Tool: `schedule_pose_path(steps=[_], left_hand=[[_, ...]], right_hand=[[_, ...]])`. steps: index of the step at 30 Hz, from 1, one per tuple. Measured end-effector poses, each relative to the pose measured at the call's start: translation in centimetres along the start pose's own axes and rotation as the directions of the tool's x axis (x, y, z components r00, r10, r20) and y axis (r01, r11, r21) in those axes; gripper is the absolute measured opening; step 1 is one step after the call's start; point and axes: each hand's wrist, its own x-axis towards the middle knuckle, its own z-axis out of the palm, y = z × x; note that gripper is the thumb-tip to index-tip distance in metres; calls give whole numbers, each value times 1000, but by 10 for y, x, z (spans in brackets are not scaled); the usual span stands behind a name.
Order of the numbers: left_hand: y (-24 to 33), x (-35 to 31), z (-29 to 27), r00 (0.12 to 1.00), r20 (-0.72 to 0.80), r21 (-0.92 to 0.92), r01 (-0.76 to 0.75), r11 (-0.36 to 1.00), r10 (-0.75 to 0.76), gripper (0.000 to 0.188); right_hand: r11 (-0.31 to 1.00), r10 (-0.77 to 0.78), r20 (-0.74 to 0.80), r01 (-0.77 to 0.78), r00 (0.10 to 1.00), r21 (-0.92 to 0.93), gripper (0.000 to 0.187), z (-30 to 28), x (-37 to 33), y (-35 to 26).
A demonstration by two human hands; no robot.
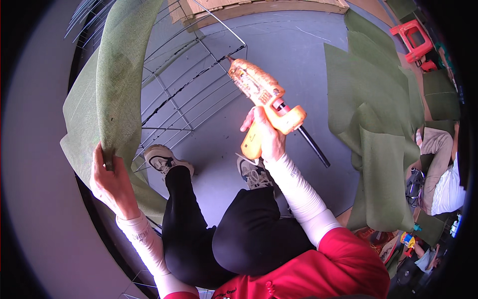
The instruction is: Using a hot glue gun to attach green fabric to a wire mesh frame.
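Note:
My right hand (270, 134) is wrapped round the handle of an orange glue gun (256, 87), with a black glue stick (314, 146) poking out of its back end. The gun's nozzle points up and left, close to a wire of the metal wire frame (186, 84). A bumpy black line of glue (184, 85) runs along that wire. On the left, my left hand (110, 182) pinches the lower edge of a green mesh fabric sheet (119, 74). The sheet is folded back over the frame's left part and hides some of its wires.
A pile of green fabric sheets (373, 99) lies on the grey floor to the right. Beyond it is a red plastic stool-like object (412, 41). A wooden board (269, 7) lies at the far edge. Other people (443, 184) sit at the far right.

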Motion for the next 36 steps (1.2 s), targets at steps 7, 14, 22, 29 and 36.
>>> schedule_pose_path(steps=[7, 14, 22, 29, 36], left_hand=[[-4, 2, -5, 1000, -7, -21, -15, 1000, 15, 35], [-9, 3, -6, 999, 14, -8, 39, 999, -39, 36], [-14, 4, 1, 1000, -7, -11, -27, 1000, 27, 36], [-17, 7, 0, 1000, -17, -8, -5, 1000, 5, 36], [-29, 11, -1, 999, -29, 10, -22, 1000, 22, 37]], right_hand=[[1000, 12, 75, -11, 997, -11, 17, 17, -13, 9], [1000, 21, 33, -20, 999, -23, 18, 16, -16, 16], [998, -2, 84, 7, 996, -62, 18, 17, -18, 25], [996, 44, 106, -36, 993, -81, 16, 30, -19, 26], [997, 31, 50, -27, 998, -71, 17, 36, -18, 29]])
